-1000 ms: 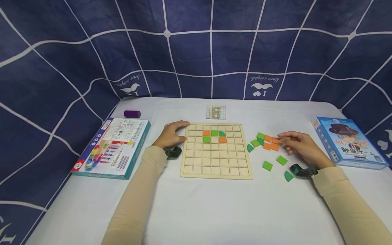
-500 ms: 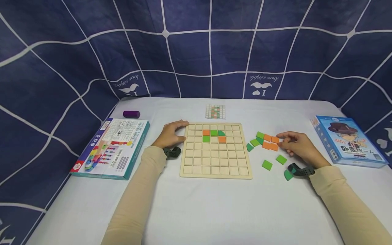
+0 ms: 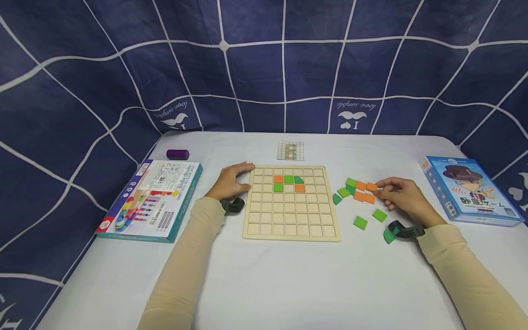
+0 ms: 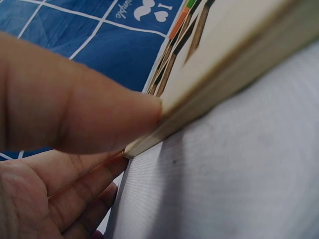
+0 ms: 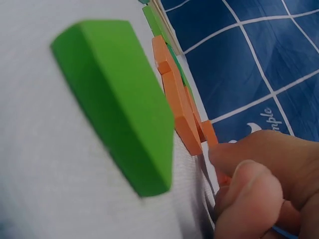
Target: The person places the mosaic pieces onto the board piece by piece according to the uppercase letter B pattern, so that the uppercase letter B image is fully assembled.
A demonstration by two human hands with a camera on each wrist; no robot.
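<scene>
My left hand rests at the upper left corner of the wooden grid board. Its thumb touches the board's side edge, and the other fingers reach to the corner. On the board's upper rows lie orange and green square tiles and a green quarter-round tile. To the right, my right hand pinches an orange tile at the end of a cluster of orange tiles. Part of the pinched tile is hidden by the fingertips. A green square tile lies close to the right wrist camera.
A printed pattern card lies behind the board. Loose green tiles lie in front of the cluster, and a green quarter-round tile is beside the right wristband. Boxes flank both sides; a purple cylinder lies back left.
The orange tile at my right fingertips has turned slightly and now sits askew to its neighbours. My left hand stays at the board's corner.
</scene>
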